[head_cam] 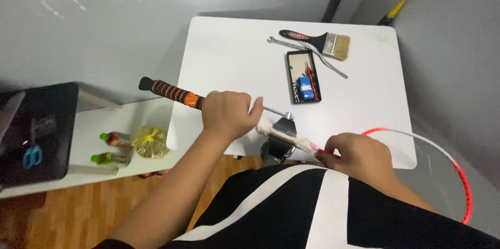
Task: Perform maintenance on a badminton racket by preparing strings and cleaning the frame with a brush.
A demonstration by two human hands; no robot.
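My left hand (229, 113) is shut around a hammer (172, 92) with an orange and black grip. Its metal shaft runs right toward a small grey vise (278, 147) at the near edge of the white table (234, 56). A white cloth-wrapped racket handle (284, 135) lies across the vise, touching my left fingertips. My right hand (357, 158) grips the thin red shaft just right of the wrapping. The red and white racket frame (458, 168) curves away to the right, over my lap.
A paintbrush (323, 41), a wrench (304, 54) and a black tray (289, 80) with a blue item and a red screwdriver lie on the far part of the table. Left, a low white shelf holds two bottles (112, 150), a yellow bag (150, 142) and a black box with scissors (32, 156).
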